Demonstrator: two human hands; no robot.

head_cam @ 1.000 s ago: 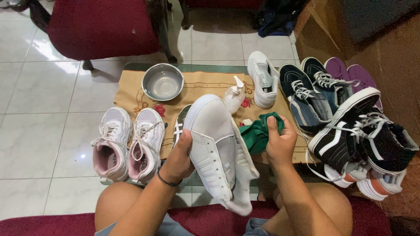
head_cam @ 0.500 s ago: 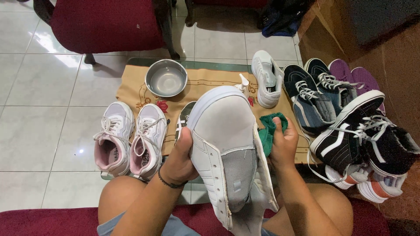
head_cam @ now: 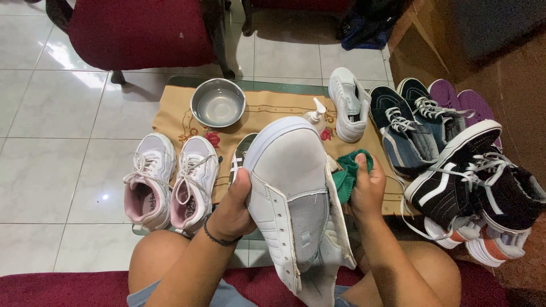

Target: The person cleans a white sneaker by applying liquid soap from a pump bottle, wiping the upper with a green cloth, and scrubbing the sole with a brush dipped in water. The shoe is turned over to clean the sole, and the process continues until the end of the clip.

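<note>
White shoe [head_cam: 293, 187] sits clasped in the left hand [head_cam: 234, 207]; the right hand [head_cam: 367, 187], closed on a green cloth [head_cam: 348, 170], should wipe firmly along its side.

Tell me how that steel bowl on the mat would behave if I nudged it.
The steel bowl looks thin-walled and seems empty, so it is probably light. Its smooth metal would likely slide on the woven mat rather than tip, since it sits wide and low. It should feel rigid, not fragile.

- bright, even indoor light, sharp focus throughout
- white glare patches on the glossy floor tiles [head_cam: 74, 74]
- soft shadow beneath the red chair [head_cam: 136, 28]
- right edge dimmer
</note>
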